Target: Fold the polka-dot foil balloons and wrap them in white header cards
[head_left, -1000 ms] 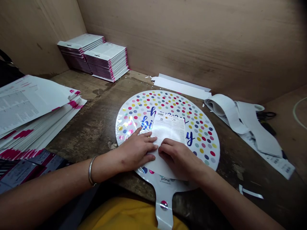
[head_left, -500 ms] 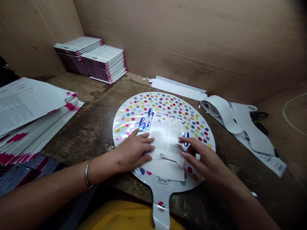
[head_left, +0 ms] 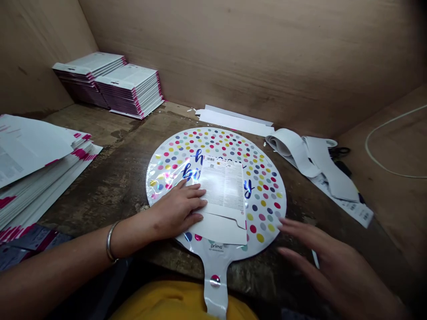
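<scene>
Your left hand [head_left: 178, 209] lies palm down, fingers spread, on the polka-dot balloon [head_left: 263, 195] and against the left edge of the printed envelope [head_left: 224, 191]; its grip is wide, pressing flat and pinching nothing. Your right hand [head_left: 323, 258] is beside the balloon's right edge, its grip wide and empty, thumb apart from fingers. The envelope lies on the middle of the balloon, over its blue lettering, and the balloon lies flat on the bench [head_left: 123, 178], its neck pointing toward you. Right of it sits a curled label strip [head_left: 320, 164].
</scene>
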